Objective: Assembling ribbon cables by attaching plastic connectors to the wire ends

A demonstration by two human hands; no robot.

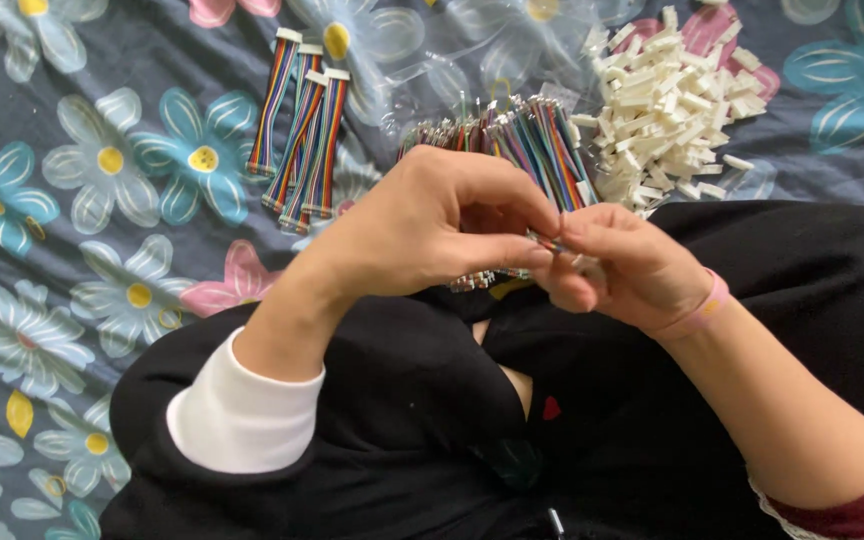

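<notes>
Rainbow ribbon cable [544,241] sat pinched between the fingertips of the left hand [432,225] and right hand [620,265], just below the loose cable bundle [522,135], with the white connector pile [667,100] beside that bundle.

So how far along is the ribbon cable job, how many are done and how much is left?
Done: four cables with white plugs fitted lie side by side on the floral cloth. In hand: the left hand and right hand pinch one cable end between the fingertips. Left: a big bundle of bare cables and a heap of loose white plugs, so most remains.
</notes>
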